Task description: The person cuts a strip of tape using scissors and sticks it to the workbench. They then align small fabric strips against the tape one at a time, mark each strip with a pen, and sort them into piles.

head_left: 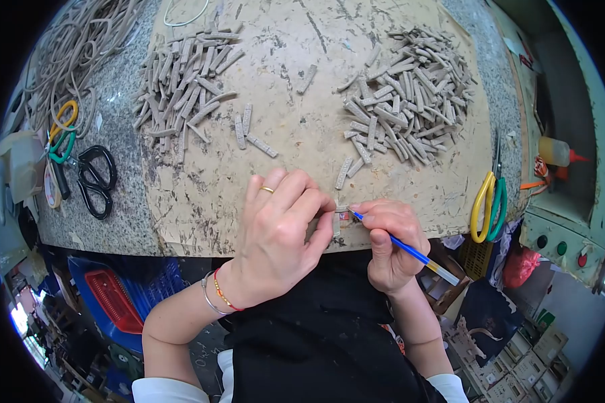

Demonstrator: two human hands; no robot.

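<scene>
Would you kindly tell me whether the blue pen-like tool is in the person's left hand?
No, the blue pen-like tool is gripped in the right hand, its tip pointing toward the left hand.

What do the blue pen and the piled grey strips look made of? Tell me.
Blue pen: likely smooth plastic, given its glossy barrel and translucent rear. Grey strips: perhaps matte woven fabric, given their speckled texture, though too small to be sure.
</scene>
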